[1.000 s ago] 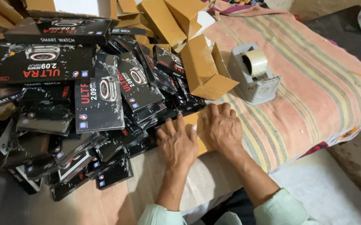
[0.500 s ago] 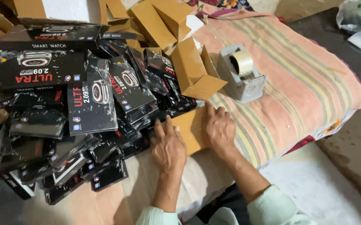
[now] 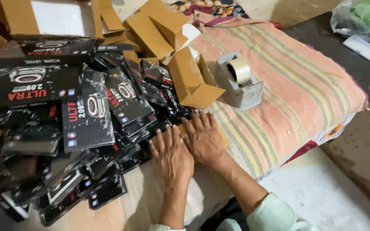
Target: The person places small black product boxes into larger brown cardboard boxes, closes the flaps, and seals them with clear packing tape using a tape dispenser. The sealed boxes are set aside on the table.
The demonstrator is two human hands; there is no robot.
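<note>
My left hand and my right hand lie flat, side by side, palms down with fingers spread, on a flat brown cardboard piece that they almost wholly cover, at the near edge of the bed. Their fingertips touch the edge of a big heap of black product boxes spread to the left. Just beyond my right hand stands an open brown cardboard carton. A grey tape dispenser with a roll of clear tape sits to the right of it on the striped cloth.
More brown cartons and flaps are piled at the back. A dark surface at the far right carries a plastic bag and small packages. Pale floor lies beyond the bed's edge, lower right.
Both hands have stayed flat on the cardboard piece. The view has shifted slightly, so hands and boxes sit a little lower left in frame.
</note>
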